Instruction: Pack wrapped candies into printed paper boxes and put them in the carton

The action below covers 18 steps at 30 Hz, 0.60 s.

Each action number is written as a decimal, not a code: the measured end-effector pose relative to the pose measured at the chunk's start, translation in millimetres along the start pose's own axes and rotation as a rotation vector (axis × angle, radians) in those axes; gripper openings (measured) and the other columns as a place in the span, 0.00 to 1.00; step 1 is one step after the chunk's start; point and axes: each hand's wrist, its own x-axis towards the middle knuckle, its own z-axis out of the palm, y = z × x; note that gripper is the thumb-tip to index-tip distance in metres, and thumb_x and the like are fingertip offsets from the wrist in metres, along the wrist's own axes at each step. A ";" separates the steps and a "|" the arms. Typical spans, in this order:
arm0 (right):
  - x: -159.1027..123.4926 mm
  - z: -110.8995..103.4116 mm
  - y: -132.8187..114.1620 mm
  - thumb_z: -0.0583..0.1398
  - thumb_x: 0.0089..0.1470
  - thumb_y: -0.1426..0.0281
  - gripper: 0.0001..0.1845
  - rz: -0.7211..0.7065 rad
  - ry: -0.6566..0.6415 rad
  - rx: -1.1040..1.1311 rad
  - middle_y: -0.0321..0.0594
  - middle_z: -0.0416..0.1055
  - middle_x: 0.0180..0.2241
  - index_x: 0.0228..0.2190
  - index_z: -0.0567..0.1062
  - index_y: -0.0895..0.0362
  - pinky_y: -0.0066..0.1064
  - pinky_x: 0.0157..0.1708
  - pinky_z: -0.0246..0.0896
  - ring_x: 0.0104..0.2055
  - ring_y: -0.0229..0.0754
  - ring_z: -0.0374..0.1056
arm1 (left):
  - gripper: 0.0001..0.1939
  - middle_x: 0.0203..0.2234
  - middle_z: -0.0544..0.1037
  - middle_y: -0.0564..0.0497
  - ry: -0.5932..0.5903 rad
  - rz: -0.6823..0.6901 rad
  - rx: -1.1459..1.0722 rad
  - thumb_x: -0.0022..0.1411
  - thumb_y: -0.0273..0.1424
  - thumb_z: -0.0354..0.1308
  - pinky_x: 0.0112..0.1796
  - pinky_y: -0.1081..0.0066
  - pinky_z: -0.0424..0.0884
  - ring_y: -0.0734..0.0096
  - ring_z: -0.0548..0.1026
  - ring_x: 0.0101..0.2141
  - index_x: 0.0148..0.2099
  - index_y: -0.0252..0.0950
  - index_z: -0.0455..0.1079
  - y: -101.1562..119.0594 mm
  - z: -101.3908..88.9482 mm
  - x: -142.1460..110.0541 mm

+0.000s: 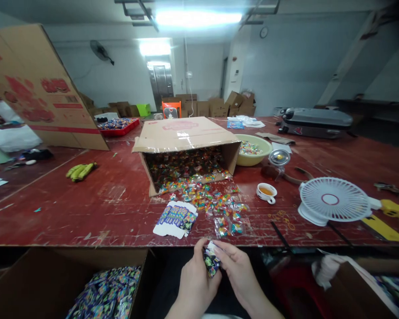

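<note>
A small printed candy box (211, 261), dark with green and purple artwork and a white flap at its top, is held between both hands just below the table's front edge. My left hand (197, 277) grips its left side and my right hand (236, 270) has its fingers on the right and upper part. In front of them on the table lies a fanned stack of flattened candy boxes (175, 218). Beside it, clear packets of colourful candy (224, 225) spill from an open cardboard carton (186, 135) lying on its side.
To the right are a pale green basin (266, 156), a white cup (267, 191) and a white fan (334, 199). Bananas (81, 171) lie left on the red table (113, 204). Below left, a carton (36, 279) holds many filled packs. A red tray (124, 128) stands behind.
</note>
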 end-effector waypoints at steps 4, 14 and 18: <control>-1.4 1.6 -0.6 0.63 0.49 0.62 0.14 -0.054 0.002 -0.058 0.47 0.78 0.37 0.35 0.80 0.57 0.45 0.46 0.67 0.42 0.54 0.73 | 0.29 0.37 0.77 0.43 -0.007 0.031 0.027 0.53 0.29 0.52 0.36 0.61 0.70 0.53 0.77 0.38 0.56 0.36 0.49 -0.2 1.0 0.4; 13.9 16.3 10.4 0.57 0.54 0.68 0.20 -0.468 -0.142 -0.574 0.44 0.68 0.45 0.50 0.65 0.53 0.35 0.44 0.65 0.45 0.44 0.67 | 0.17 0.36 0.76 0.48 0.141 -0.212 0.306 0.57 0.40 0.49 0.33 0.66 0.70 0.60 0.77 0.31 0.48 0.42 0.56 -62.2 -95.2 -11.9; 90.0 27.9 16.9 0.63 0.47 0.65 0.18 -0.316 -0.085 -0.809 0.44 0.65 0.43 0.40 0.72 0.57 0.35 0.43 0.64 0.42 0.44 0.66 | 0.42 0.52 0.66 0.28 0.061 -0.527 0.627 0.51 0.52 0.48 0.39 0.53 0.69 0.39 0.73 0.44 0.60 0.28 0.47 -126.9 -136.9 -25.2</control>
